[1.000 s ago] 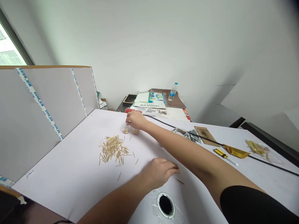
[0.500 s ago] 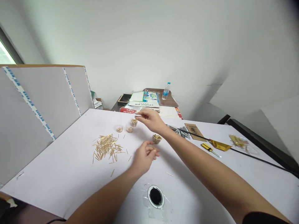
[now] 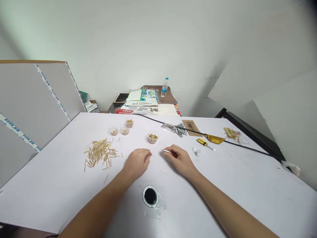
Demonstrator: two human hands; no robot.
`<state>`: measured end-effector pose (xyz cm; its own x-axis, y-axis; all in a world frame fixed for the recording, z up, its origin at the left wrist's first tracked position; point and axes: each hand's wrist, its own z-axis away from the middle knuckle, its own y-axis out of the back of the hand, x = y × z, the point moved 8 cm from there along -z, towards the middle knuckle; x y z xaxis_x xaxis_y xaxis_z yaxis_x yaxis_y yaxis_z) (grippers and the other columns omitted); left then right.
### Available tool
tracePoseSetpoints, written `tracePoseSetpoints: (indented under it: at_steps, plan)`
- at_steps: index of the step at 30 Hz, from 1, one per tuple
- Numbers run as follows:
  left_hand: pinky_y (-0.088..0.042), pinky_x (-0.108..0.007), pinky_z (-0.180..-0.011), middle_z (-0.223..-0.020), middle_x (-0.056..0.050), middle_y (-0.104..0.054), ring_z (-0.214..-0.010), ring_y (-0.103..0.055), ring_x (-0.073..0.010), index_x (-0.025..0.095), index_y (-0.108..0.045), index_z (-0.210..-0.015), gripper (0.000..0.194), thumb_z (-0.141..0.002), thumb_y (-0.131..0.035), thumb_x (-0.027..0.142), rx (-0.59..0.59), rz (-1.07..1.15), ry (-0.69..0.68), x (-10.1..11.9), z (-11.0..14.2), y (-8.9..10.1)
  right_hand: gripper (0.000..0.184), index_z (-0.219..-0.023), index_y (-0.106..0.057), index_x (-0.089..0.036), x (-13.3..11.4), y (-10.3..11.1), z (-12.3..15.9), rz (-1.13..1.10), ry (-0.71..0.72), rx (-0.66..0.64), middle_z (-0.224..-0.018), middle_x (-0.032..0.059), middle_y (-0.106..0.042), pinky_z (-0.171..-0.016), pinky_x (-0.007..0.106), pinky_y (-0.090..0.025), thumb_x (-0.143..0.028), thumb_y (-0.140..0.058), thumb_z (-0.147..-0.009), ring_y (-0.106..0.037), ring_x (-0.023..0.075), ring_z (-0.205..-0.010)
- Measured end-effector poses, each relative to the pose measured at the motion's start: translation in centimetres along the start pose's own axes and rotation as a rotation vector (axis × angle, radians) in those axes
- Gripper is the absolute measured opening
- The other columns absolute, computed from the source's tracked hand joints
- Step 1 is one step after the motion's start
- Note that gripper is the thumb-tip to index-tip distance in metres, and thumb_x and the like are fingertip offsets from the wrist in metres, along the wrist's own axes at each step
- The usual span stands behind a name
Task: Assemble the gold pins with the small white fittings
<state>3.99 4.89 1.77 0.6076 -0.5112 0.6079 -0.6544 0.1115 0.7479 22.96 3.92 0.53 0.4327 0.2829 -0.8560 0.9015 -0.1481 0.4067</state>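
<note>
My left hand (image 3: 137,162) is closed in a pinch above the white table, with the tip of a tiny thin pin (image 3: 151,155) showing at its fingertips. Across a small gap, my right hand (image 3: 180,160) pinches a short, slim silver tool (image 3: 166,151) that points left; its exact kind is not clear. Just behind the hands stands a small clear cup of brass pieces (image 3: 153,138). A thin metal pin (image 3: 164,172) lies in front of them. To the left spreads a loose pile of gold-coloured pins (image 3: 100,151).
Farther back are a fuller cup (image 3: 129,123) and two shallow cups (image 3: 125,131) of small parts. A round black-centred disc (image 3: 150,196) is taped near the front. On the right lie a yellow screwdriver (image 3: 203,142), a black cable (image 3: 252,149) and plastic bags (image 3: 180,130).
My right hand has come back from the rear cups towards my left hand, still holding the silver tool. My left hand has turned over into a pinch. The view has shifted right.
</note>
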Motion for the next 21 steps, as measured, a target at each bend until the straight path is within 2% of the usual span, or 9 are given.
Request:
tracePoseSetpoints:
  at_steps: [4,6,8,10,12,15,17,19,21]
  plan:
    - [-0.050,-0.046,-0.101,-0.123,-0.008,-0.072,-0.113,-0.062,-0.0269,0.020,-0.078,-0.095,0.025,-0.092,-0.055,0.011,-0.073,-0.277,-0.146,1.3,0.3,-1.1,0.030,-0.092,-0.075,-0.022,0.0,-0.4,0.1,0.039,0.048,-0.041,-0.074,0.0026,-0.058,-0.060,0.032,-0.042,-0.050,-0.065,-0.089,-0.050,0.0168,-0.063]
    - [-0.051,-0.045,-0.098,-0.119,-0.007,-0.074,-0.109,-0.064,-0.0263,0.021,-0.079,-0.095,0.026,-0.093,-0.055,0.012,-0.106,-0.301,-0.156,1.4,0.3,-1.4,0.028,-0.092,-0.074,-0.022,-0.3,-0.7,0.1,0.050,0.067,-0.069,-0.076,0.0033,-0.060,-0.060,0.032,-0.043,-0.048,-0.064,-0.091,-0.051,0.0172,-0.063]
    - [-0.052,-0.042,-0.099,-0.118,-0.006,-0.074,-0.108,-0.065,-0.0245,0.022,-0.079,-0.099,0.027,-0.095,-0.054,0.016,-0.091,-0.258,-0.146,1.4,-0.4,-0.4,0.027,-0.092,-0.074,-0.022,-0.4,-0.8,0.1,0.053,0.071,-0.075,-0.076,0.0035,-0.060,-0.061,0.032,-0.044,-0.047,-0.064,-0.091,-0.052,0.0172,-0.064]
    - [-0.050,-0.038,-0.102,-0.120,-0.006,-0.073,-0.111,-0.066,-0.0224,0.022,-0.078,-0.106,0.028,-0.097,-0.051,0.020,-0.033,-0.202,-0.107,1.2,-1.8,2.0,0.026,-0.092,-0.074,-0.021,-0.3,-0.6,0.2,0.053,0.065,-0.059,-0.076,0.0030,-0.060,-0.062,0.032,-0.044,-0.046,-0.065,-0.090,-0.052,0.0171,-0.064]
    - [-0.047,-0.037,-0.106,-0.123,-0.006,-0.072,-0.115,-0.064,-0.0223,0.019,-0.077,-0.110,0.031,-0.096,-0.048,0.018,0.073,-0.234,-0.041,0.5,-3.9,6.0,0.025,-0.092,-0.074,-0.021,-0.3,-0.4,0.3,0.055,0.061,-0.051,-0.075,0.0024,-0.059,-0.063,0.032,-0.044,-0.044,-0.065,-0.090,-0.053,0.0171,-0.065]
    - [-0.038,-0.041,-0.112,-0.131,-0.008,-0.068,-0.122,-0.058,-0.0276,0.018,-0.079,-0.105,0.029,-0.092,-0.053,0.020,0.136,-0.486,0.034,-0.6,-7.6,11.8,0.022,-0.092,-0.073,-0.021,-0.4,-0.6,0.3,0.069,0.065,-0.082,-0.074,0.0018,-0.057,-0.064,0.032,-0.044,-0.042,-0.064,-0.091,-0.053,0.0173,-0.066]
    - [-0.038,-0.045,-0.108,-0.132,-0.007,-0.067,-0.124,-0.053,-0.0336,0.022,-0.080,-0.106,0.029,-0.089,-0.057,0.026,0.049,-0.650,0.194,-2.4,-9.8,14.1,0.022,-0.092,-0.073,-0.021,-0.6,-0.9,0.4,0.081,0.076,-0.117,-0.074,0.0017,-0.058,-0.065,0.032,-0.044,-0.041,-0.063,-0.091,-0.054,0.0174,-0.067]
    - [-0.038,-0.044,-0.103,-0.123,-0.007,-0.072,-0.121,-0.054,-0.0351,0.025,-0.081,-0.104,0.028,-0.084,-0.062,0.029,-0.160,-0.744,0.343,-4.3,-11.2,14.5,0.021,-0.092,-0.073,-0.021,-0.6,-1.1,0.4,0.084,0.085,-0.142,-0.075,0.0016,-0.058,-0.065,0.031,-0.044,-0.039,-0.063,-0.091,-0.054,0.0172,-0.067]
    - [-0.040,-0.041,-0.100,-0.111,-0.007,-0.076,-0.113,-0.058,-0.0330,0.027,-0.081,-0.098,0.025,-0.078,-0.067,0.029,-0.299,-0.772,0.401,-5.4,-12.0,13.9,0.020,-0.093,-0.073,-0.020,-0.6,-1.1,0.4,0.079,0.090,-0.147,-0.075,0.0015,-0.058,-0.066,0.031,-0.045,-0.038,-0.063,-0.091,-0.054,0.0168,-0.067]
